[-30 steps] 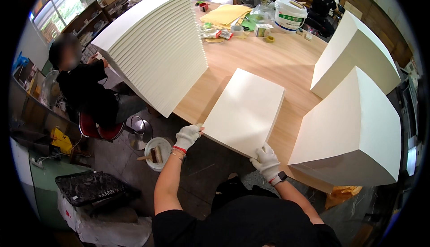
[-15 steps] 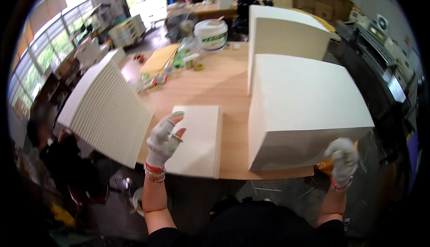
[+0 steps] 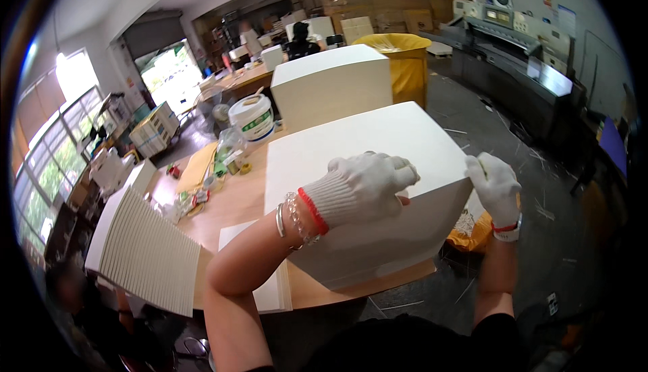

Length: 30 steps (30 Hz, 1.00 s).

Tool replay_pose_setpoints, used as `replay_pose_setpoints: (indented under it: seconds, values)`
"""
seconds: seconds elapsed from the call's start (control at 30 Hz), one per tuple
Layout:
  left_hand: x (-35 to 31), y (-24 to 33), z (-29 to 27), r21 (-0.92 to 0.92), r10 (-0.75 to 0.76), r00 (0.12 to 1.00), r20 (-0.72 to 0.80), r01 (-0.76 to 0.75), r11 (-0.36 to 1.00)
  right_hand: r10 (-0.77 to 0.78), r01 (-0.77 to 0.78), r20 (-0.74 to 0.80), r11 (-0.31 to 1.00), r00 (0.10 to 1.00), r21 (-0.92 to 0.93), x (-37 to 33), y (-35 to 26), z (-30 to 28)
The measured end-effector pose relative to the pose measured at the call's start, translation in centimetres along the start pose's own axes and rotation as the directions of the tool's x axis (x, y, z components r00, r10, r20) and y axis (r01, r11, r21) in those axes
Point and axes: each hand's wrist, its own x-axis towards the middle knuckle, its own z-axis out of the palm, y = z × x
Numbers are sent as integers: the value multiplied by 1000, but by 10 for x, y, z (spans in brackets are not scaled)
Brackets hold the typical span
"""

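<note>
A tall block of stacked white paper (image 3: 351, 142) stands on the wooden table (image 3: 236, 200) in front of me. My left hand (image 3: 364, 183), in a white knit glove with bracelets at the wrist, lies on the block's top near the right front corner, fingers curled. At that same corner is my gloved right hand (image 3: 496, 183), its thumb and fingers against the edge of the top sheets. A thinner white paper pile (image 3: 266, 294) lies flat on the table under my left forearm.
A second tall paper block (image 3: 331, 85) stands behind the first. A fanned stack of white sheets (image 3: 148, 254) leans at the left. A white bucket (image 3: 251, 119) and small items sit further back. A yellow bin (image 3: 405, 51), a cutting machine (image 3: 513, 41) and a seated person (image 3: 74, 291) surround the table.
My view has turned right toward the tall block. My left hand left the thin pile and moved onto the block's top; my right hand rose from its lower front corner to the top edge.
</note>
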Motion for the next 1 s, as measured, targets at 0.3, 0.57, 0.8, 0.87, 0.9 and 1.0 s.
replay_pose_setpoints:
  seconds: [0.3, 0.57, 0.8, 0.87, 0.9, 1.0]
  values:
    - [51, -13, 46, -17, 123, 985, -122, -126, 992, -108, 275, -381, 867, 918, 417, 57, -32, 17]
    - [46, -18, 44, -374, 2, 989, -146, -57, 926, -160, 302, -397, 895, 904, 327, 51, -28, 20]
    - [41, -10, 26, -449, -82, 996, -43, 54, 892, -197, 336, -527, 925, 826, 180, 47, -24, 31]
    - [41, -8, 28, -352, -54, 995, -79, 23, 936, -195, 329, -529, 929, 826, 170, 46, -24, 33]
    - [41, -9, 29, -367, -60, 995, -76, 27, 930, -196, 327, -530, 930, 825, 165, 46, -24, 33]
    - [41, -13, 32, -419, -75, 995, -64, 42, 907, -178, 316, -533, 931, 827, 181, 45, -25, 32]
